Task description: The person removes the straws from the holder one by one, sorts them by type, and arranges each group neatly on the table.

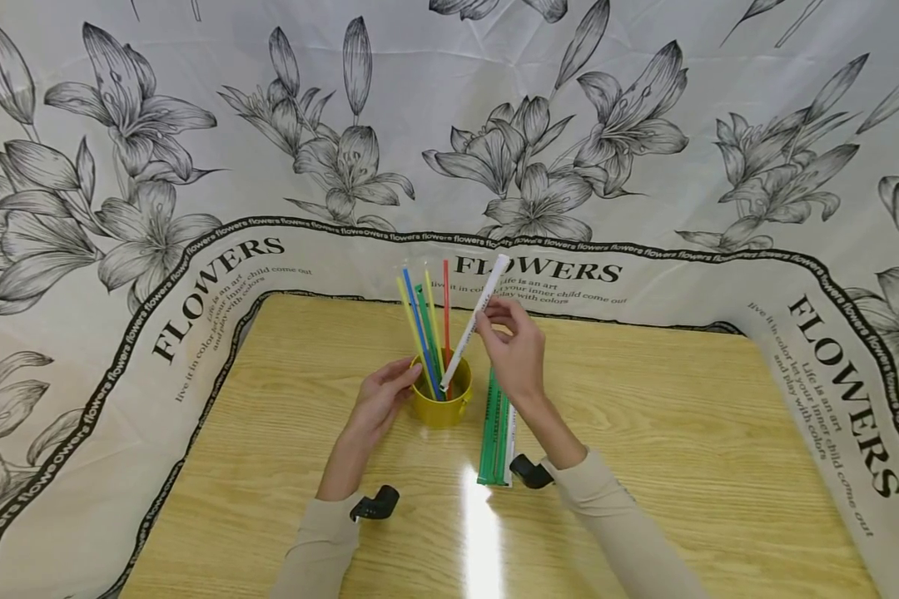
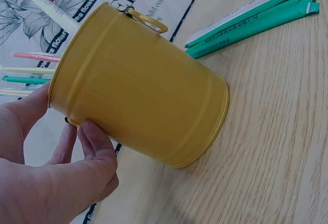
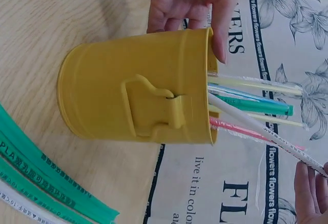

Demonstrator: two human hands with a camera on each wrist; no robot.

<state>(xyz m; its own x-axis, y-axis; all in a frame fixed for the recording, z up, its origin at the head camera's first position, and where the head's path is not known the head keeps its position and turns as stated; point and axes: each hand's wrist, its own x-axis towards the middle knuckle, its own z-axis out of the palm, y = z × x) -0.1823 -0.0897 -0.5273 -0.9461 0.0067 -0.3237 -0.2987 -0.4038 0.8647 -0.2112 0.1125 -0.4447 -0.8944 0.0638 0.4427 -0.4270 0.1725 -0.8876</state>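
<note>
A small yellow metal bucket (image 1: 439, 412) with side handles stands upright on the table, holding several coloured straws in clear wrap: blue, red (image 1: 445, 299), yellow, and a green-wrapped one. My left hand (image 1: 378, 401) grips the bucket's left side, its thumb at the rim and its other fingers by the handle, as the left wrist view shows (image 2: 66, 175). Between thumb and fingers, my right hand (image 1: 517, 353) pinches a white paper-wrapped straw (image 1: 467, 339) near its upper part. That straw leans to the right, its lower end inside the bucket.
Right of the bucket, green-wrapped straws (image 1: 492, 445) and a white-wrapped one (image 1: 512, 445) lie side by side on the wooden table (image 1: 644, 449), partly under my right forearm. A white cloth (image 1: 374, 191) printed with flowers surrounds the table's back and sides.
</note>
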